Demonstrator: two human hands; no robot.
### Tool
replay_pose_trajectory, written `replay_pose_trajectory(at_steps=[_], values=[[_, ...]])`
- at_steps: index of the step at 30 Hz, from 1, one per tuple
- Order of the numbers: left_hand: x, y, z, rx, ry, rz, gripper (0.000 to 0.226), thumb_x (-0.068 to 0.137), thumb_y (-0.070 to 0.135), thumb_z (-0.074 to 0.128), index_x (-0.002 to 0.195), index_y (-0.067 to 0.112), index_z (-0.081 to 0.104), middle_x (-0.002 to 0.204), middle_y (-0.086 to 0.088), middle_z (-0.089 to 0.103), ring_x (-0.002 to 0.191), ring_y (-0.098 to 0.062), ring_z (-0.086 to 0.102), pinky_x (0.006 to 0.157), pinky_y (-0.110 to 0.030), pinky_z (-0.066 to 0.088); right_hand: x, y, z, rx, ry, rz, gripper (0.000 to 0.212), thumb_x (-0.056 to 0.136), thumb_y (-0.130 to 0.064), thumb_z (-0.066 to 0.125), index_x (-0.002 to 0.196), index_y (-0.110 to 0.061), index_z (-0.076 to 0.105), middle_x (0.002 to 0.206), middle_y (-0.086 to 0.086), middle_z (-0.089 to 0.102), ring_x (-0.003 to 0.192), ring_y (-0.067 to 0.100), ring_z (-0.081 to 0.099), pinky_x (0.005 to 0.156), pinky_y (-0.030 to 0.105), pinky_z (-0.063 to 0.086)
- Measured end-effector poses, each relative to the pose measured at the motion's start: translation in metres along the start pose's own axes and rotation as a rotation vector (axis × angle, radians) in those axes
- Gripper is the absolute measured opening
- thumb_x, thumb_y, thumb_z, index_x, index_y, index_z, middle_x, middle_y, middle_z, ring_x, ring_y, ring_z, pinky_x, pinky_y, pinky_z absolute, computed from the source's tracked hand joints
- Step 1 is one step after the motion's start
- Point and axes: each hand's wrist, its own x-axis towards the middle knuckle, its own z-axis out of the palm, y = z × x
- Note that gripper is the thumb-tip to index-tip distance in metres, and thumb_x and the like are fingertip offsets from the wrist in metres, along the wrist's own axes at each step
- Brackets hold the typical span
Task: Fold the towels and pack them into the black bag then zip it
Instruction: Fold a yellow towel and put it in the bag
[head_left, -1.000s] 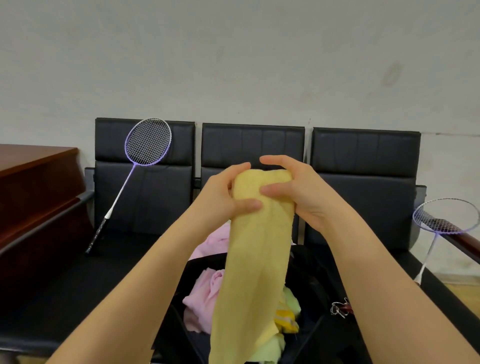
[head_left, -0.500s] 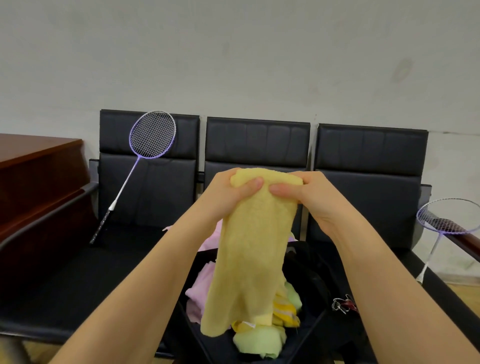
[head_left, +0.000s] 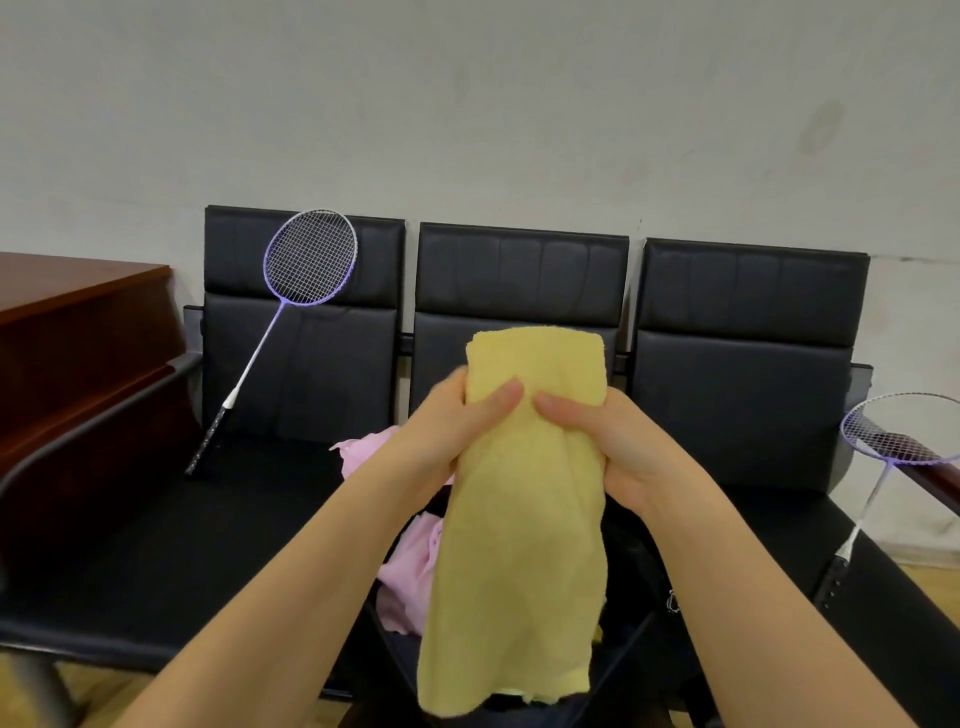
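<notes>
One yellow towel (head_left: 524, 499) held up mid-air over the black bag (head_left: 631, 566), hanging as a long folded strip, top edge standing above the hands, bottom edge ragged and loose in front of the bag mouth. Left hand (head_left: 447, 431) grasps its left side, thumb across the front; right hand (head_left: 613, 441) grasps the right side, thumb on the front too. Both thumbs near each other, not touching. Bag sits on the middle seat of a black three-seat bench (head_left: 156, 545), open, with a pink towel (head_left: 410, 566) bunched inside at left and spilling behind the left wrist. No readable writing or labels. Left seat bare except a purple racket (head_left: 291, 306) leaning on its backrest. Second purple racket (head_left: 898, 436) at the bench's right end. Brown wooden desk (head_left: 78, 332) at far left.
</notes>
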Motion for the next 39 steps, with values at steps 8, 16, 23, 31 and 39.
replay_pose_trajectory(at_steps=[8,16,23,31,39], values=[[-0.014,-0.025,0.005,0.007,0.054,-0.15,0.026,0.079,0.016,0.075,0.104,0.015,0.066,0.086,0.006,0.074,0.082,-0.012,0.07,0.075,-0.029,0.056,0.012,0.004,-0.004,0.041,0.152,0.092,0.039,0.088,-0.039,0.065,0.113,-0.009,0.065,0.106,0.008,0.074,0.098,0.024,0.07,0.086,0.041,0.055],[0.001,-0.028,0.003,0.049,0.322,-0.189,0.067,0.072,0.029,0.083,0.126,0.011,0.049,0.112,-0.004,0.063,0.099,-0.023,0.064,0.083,-0.042,0.055,-0.001,0.036,-0.01,-0.286,0.012,0.08,0.087,0.078,-0.018,0.08,0.147,-0.041,0.032,0.139,0.002,0.05,0.106,0.023,0.066,0.082,0.038,0.058],[-0.013,-0.036,-0.014,0.349,0.167,-0.031,0.1,0.065,0.03,0.087,0.145,0.042,0.028,0.128,0.009,0.041,0.122,-0.019,0.048,0.102,-0.044,0.045,0.01,0.043,-0.008,-0.281,0.089,-0.039,0.023,0.09,-0.012,0.065,0.109,-0.025,0.07,0.117,0.011,0.067,0.101,0.027,0.068,0.086,0.041,0.057],[-0.005,-0.033,-0.014,0.678,0.133,-0.012,0.059,0.073,0.013,0.081,0.126,0.025,0.059,0.11,0.007,0.059,0.104,-0.016,0.055,0.079,-0.027,0.043,0.012,0.043,-0.005,-0.734,-0.045,0.052,0.072,0.071,-0.018,0.082,0.136,-0.027,0.052,0.125,-0.001,0.058,0.111,0.023,0.059,0.095,0.045,0.052],[-0.007,-0.022,-0.024,0.574,0.02,-0.04,0.032,0.075,0.035,0.08,0.083,0.006,0.069,0.084,-0.009,0.065,0.077,-0.021,0.061,0.073,-0.034,0.051,0.004,0.035,-0.025,-0.422,-0.005,0.004,0.013,0.079,-0.019,0.078,0.091,-0.015,0.075,0.085,0.002,0.076,0.078,0.014,0.073,0.065,0.025,0.057]])
